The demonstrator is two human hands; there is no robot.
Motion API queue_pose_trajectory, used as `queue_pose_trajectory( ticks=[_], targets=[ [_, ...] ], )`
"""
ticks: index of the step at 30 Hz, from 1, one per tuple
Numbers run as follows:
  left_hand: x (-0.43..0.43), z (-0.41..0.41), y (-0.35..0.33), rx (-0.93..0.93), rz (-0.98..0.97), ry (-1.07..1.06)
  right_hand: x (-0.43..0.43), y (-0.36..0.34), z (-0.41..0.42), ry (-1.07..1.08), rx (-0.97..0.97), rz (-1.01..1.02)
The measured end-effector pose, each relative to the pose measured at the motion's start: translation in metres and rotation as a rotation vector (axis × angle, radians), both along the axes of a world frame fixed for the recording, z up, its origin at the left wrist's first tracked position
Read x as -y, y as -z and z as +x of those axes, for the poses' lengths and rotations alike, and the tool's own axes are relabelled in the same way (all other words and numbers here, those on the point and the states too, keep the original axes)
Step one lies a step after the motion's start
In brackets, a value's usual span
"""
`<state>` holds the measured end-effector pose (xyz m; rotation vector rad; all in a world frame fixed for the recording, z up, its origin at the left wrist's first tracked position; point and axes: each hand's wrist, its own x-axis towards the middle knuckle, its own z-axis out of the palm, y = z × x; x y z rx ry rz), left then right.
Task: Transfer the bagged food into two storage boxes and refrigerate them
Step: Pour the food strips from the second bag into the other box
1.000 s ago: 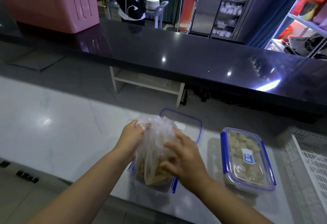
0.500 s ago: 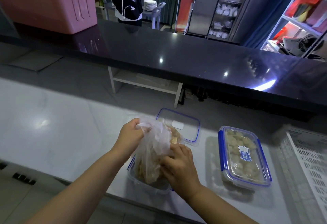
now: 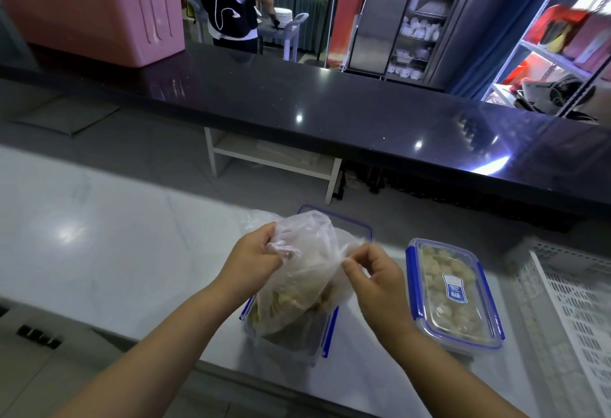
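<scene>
Plastic bag (image 3: 307,272) of food, judged light, limp and slippery, sags into the open storage box (image 3: 291,343) on the surface (image 3: 115,252), with left hand (image 3: 253,260) at its 9 o'clock and right hand (image 3: 377,280) at 3 o'clock, each grip pinching the upper film, the soundest hold.

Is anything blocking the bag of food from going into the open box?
Nothing visible does. The left hand and right hand hold the bag over the open box; its lid lies behind.
</scene>
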<state>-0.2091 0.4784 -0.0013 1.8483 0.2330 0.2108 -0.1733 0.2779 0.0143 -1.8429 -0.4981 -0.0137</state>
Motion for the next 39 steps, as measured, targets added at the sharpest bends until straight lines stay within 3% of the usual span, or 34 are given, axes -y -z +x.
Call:
queue_pose_trajectory(
  ticks=[4, 10, 14, 18, 29, 39],
  targets=[
    [-0.003, -0.006, 0.002, 0.008, 0.048, 0.045, -0.003, -0.004, 0.004, 0.05, -0.103, 0.079],
    [-0.011, -0.01, 0.01, 0.024, 0.247, 0.015, -0.012, -0.013, 0.028, 0.157, -0.038, 0.159],
    [-0.01, -0.004, 0.013, -0.026, 0.194, 0.091, -0.013, -0.017, 0.042, 0.106, 0.001, 0.067],
    [-0.002, 0.005, 0.033, -0.078, 0.329, 0.169, -0.004, -0.012, 0.048, 0.147, -0.001, -0.017],
    [0.017, 0.016, 0.037, -0.052, 0.129, 0.166, -0.001, -0.04, 0.057, 0.116, 0.085, -0.007],
    [0.017, 0.034, 0.022, -0.089, 0.158, 0.176, 0.007, -0.047, 0.068, 0.133, 0.113, 0.039]
  ],
)
